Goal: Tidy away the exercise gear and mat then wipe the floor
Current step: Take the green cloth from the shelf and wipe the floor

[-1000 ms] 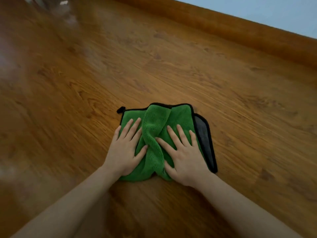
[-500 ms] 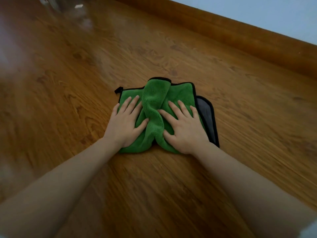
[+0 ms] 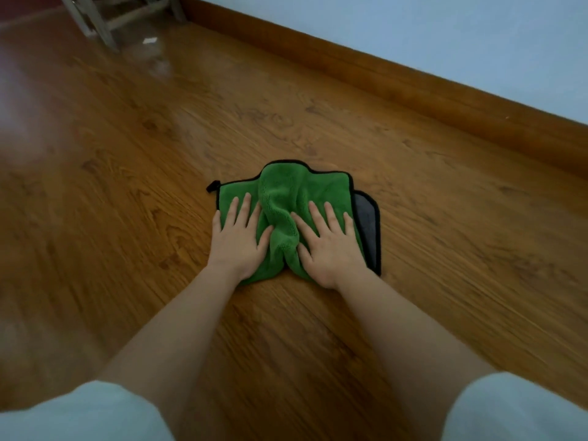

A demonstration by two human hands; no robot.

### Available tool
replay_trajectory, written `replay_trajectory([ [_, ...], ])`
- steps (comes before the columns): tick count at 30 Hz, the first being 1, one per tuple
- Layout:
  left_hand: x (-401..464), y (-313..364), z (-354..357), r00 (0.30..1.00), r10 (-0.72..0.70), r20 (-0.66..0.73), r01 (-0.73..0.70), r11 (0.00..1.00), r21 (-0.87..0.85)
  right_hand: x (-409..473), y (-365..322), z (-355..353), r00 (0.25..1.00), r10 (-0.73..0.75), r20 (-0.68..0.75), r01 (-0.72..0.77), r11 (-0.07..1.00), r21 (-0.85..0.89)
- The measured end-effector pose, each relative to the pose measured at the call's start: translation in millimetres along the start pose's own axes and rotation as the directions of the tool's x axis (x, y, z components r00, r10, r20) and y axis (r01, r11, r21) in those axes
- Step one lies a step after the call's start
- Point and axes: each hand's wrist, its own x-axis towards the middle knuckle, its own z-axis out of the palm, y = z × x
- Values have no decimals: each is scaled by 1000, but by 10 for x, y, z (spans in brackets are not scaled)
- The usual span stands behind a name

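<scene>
A green microfibre cloth [image 3: 292, 189] with black trim and a grey underside lies on the wooden floor [image 3: 127, 173], bunched into a ridge down its middle. My left hand [image 3: 237, 238] presses flat on the cloth's left half with fingers spread. My right hand [image 3: 329, 241] presses flat on the right half in the same way. The grey flap of the cloth sticks out to the right of my right hand. No exercise gear or mat is in view.
A wooden skirting board [image 3: 381, 71] runs along a pale blue wall at the back and right. Pale furniture legs [image 3: 101, 20] stand on the floor at the top left. The floor shines with reflections at the left.
Both hands have pushed the cloth forward across the floor, away from me, towards the wall. My arms are now stretched further out and my sleeves have come into view.
</scene>
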Motion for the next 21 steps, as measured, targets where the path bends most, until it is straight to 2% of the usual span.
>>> replay_trajectory([
  [5, -422, 116, 33, 998, 52, -23, -53, 998, -37, -479, -7, 85, 1000, -2, -12, 2, 1000, 30],
  [9, -760, 210, 47, 995, 100, 8, -100, 995, 3, -855, 51, 153, 1000, -21, 0, 21, 999, 31],
  [13, -1077, 332, 64, 993, 121, 1, -121, 990, -69, -1203, 150, 140, 1000, -18, 13, 17, 998, 60],
  [17, -1294, 595, 78, 990, 143, 12, -141, 985, -99, -1582, 408, 72, 1000, -4, 29, 2, 998, 66],
  [21, -1402, 1085, 87, 981, 193, 22, -190, 978, -90, -2093, 807, 49, 995, 77, 56, -79, 996, 43],
])
